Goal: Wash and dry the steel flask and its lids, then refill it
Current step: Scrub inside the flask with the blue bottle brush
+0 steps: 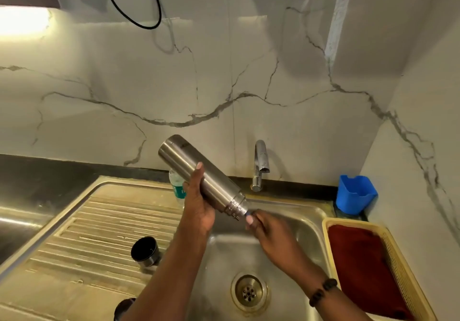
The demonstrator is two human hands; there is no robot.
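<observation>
**Steel flask held tilted over the sink basin**

The left hand [196, 203] is wrapped around the middle of the cylindrical brushed-steel flask [199, 173], thumb lying along its side, holding it in the air above the stainless-steel sink [286, 211]. The flask is tilted, its flat base raised toward the upper left and its threaded open neck pointing down and right over the basin. The right hand [263, 226] is at the mouth of the flask, fingertips pinched on something small with a hint of blue; what it is cannot be made out.

A round black-lined steel lid [145, 251] rests open side up on the ribbed draining board [87, 233] left of the basin. A second dark round object [124, 308] shows partly at the bottom edge, beside the left forearm. A clear plastic bottle with a green label [177, 183] stands behind the left hand.

The chrome tap [260, 164] rises behind the basin against the marble wall. To the right, a blue plastic holder [356, 193] sits on the dark surface, and a cream plastic basket [398, 258] holds a dark red cloth [361, 266]. A beaded bracelet [322, 291] circles the right wrist.
</observation>
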